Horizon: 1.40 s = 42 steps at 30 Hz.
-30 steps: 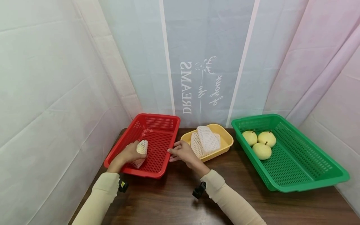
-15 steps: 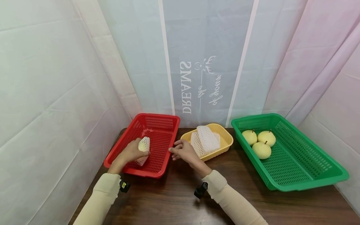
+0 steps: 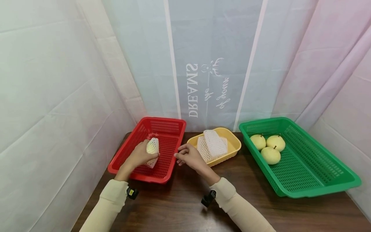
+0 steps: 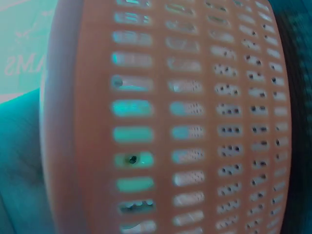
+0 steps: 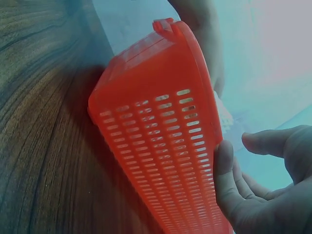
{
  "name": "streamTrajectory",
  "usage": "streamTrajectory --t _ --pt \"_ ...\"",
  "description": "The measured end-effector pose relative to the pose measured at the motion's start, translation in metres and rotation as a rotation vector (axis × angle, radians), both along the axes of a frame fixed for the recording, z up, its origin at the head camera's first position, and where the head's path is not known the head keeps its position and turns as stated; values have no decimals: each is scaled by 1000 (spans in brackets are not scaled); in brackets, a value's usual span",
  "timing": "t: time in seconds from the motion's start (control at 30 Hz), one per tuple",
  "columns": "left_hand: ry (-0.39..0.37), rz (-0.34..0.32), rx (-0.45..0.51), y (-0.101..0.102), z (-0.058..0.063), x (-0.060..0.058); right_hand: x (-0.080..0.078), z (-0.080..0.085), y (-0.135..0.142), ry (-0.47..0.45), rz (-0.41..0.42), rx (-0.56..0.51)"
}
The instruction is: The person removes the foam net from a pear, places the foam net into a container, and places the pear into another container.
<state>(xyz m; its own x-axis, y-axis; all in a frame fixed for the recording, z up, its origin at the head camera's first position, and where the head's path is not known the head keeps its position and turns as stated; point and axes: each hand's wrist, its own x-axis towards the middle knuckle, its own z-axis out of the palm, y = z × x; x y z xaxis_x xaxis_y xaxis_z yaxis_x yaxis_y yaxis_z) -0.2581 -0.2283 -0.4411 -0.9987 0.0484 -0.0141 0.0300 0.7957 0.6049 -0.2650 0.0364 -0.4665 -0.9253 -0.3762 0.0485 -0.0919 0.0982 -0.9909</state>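
Note:
In the head view my left hand (image 3: 140,154) grips a pear in a white foam net sleeve (image 3: 153,147) inside the red basket (image 3: 166,151). The pear shows pale yellow through the mesh, and its near side is hidden by the hand. My right hand (image 3: 190,157) is at the basket's right rim. In the right wrist view a fingertip touches the outside of the red basket wall (image 5: 161,131), while the thumb (image 5: 263,141) stands apart from it. Only the slotted basket wall (image 4: 97,146) fills the left wrist view; parts of the pear and sleeve show through the slots.
A yellow tray (image 3: 234,145) with white foam nets (image 3: 215,145) stands right of the red basket. Farther right, a green basket (image 3: 316,167) holds three bare pears (image 3: 271,155). Fabric walls (image 3: 214,38) rise behind and beside the dark wooden table (image 3: 174,209).
My left hand has moved the sleeved pear rightward and slightly toward the back inside the red basket. The right hand has barely shifted at the rim.

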Motion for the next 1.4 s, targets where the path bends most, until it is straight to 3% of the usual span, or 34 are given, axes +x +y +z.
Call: streamTrajectory --t 0.23,0.87,1.1,1.4 --pt "5 16 11 16 6 3 4 2 0 39 -6 32" --pt "177 -10 86 53 21 13 13 8 7 217 38 8" --pt "224 -15 180 70 22 15 19 13 10 212 66 -1" --pt "261 10 249 90 20 16 19 13 17 178 -2 0"
